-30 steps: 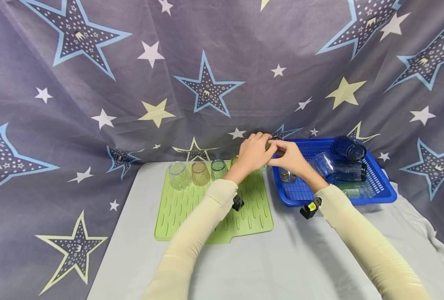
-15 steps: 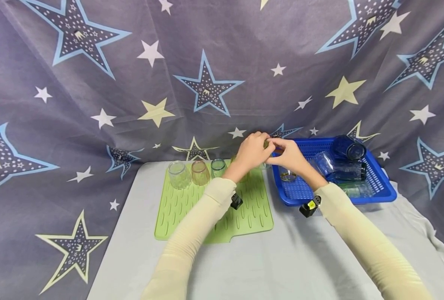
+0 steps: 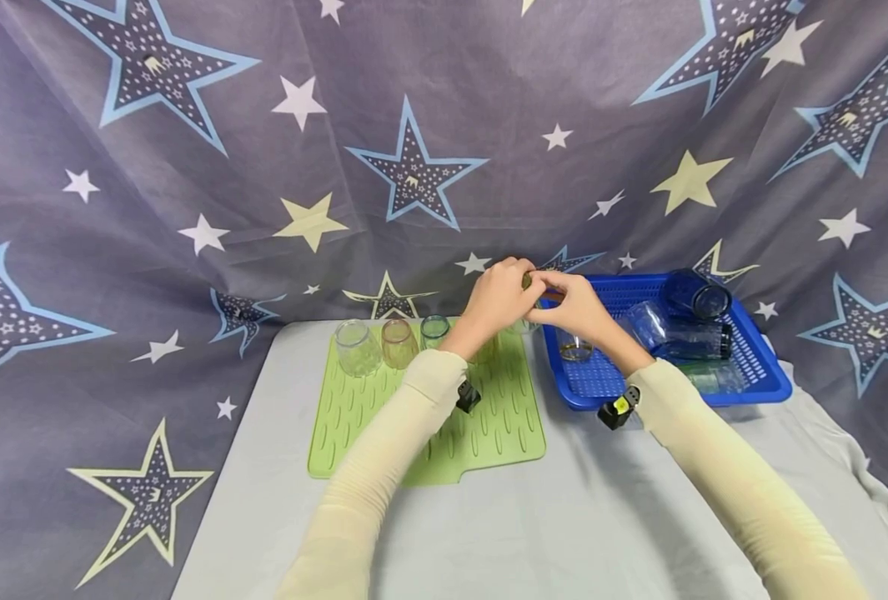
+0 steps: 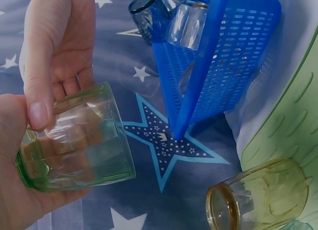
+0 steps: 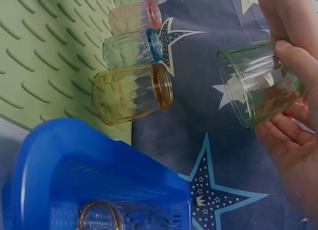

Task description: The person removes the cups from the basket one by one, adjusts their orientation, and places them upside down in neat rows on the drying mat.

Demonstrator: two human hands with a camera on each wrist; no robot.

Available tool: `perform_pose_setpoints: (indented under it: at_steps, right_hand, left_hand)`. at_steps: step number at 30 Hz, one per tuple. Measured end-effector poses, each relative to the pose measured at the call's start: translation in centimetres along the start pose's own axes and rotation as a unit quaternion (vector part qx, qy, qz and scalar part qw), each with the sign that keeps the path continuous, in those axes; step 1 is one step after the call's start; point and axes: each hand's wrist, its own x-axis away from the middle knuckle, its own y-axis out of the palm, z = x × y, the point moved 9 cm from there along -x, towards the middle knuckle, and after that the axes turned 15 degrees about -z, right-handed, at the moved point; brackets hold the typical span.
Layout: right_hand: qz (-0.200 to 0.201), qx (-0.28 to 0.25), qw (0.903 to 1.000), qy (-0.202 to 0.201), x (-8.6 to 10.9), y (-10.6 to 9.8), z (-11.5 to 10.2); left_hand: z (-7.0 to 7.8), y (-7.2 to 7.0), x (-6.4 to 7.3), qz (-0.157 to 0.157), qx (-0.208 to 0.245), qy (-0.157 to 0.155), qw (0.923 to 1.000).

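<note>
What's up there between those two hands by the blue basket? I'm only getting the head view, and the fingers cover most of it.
Observer: A see-through green glass, unobstructed enough in the left wrist view to show its tint.
Operator: Is just one hand on it?
Observer: No, that same view shows the left hand and right hand both gripping it.
Operator: Is it touching the basket?
Observer: No, the right wrist view shows starry curtain in the gap between it and the blue basket.
</note>
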Motion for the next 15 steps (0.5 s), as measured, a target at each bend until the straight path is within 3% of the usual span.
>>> perform_pose_setpoints:
  at_steps: [6,15]
  right_hand:
    - [-0.001,-0.002,1.0000,-0.001,-0.1,-0.2,-0.3]
    - [-0.003,0.003,0.9999,-0.009,-0.1,-1.2,-0.8]
  left_hand:
    - [-0.1,-0.3,-0.1,-0.011,0.003,-0.010,0.9999]
    - [-0.8,-0.9,0.2,-0.004,0.011,-0.009,0.9999]
